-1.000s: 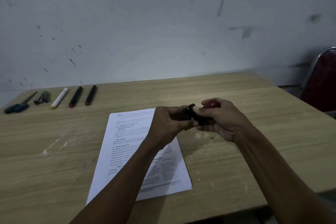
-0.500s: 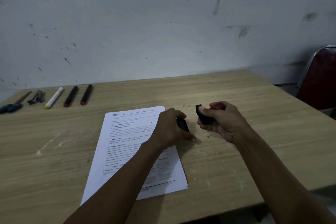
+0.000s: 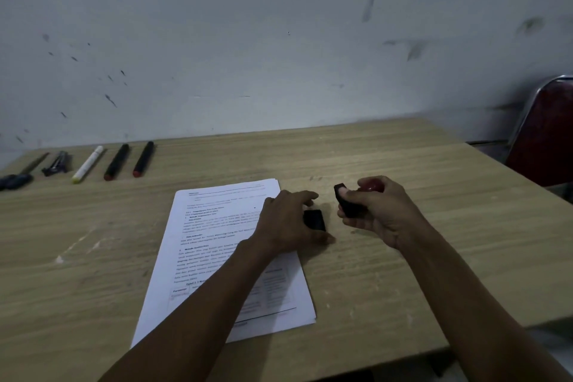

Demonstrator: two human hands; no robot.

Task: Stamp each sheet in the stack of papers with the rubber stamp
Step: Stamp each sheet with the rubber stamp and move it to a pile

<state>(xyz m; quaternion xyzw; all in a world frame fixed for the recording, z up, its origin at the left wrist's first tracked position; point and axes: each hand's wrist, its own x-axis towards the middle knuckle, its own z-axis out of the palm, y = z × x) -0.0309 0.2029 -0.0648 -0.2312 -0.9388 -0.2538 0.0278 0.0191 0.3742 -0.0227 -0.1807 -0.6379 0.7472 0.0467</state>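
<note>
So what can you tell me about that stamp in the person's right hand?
The stamp has a dark, blocky black body and a rounded, glossy red knob on top, probably plastic. The right hand grips it with fingers curled round it, thumb on the black end, so much of it is hidden. It is held tilted above the table, touching neither it nor the papers. Its printing face is not visible.
</note>
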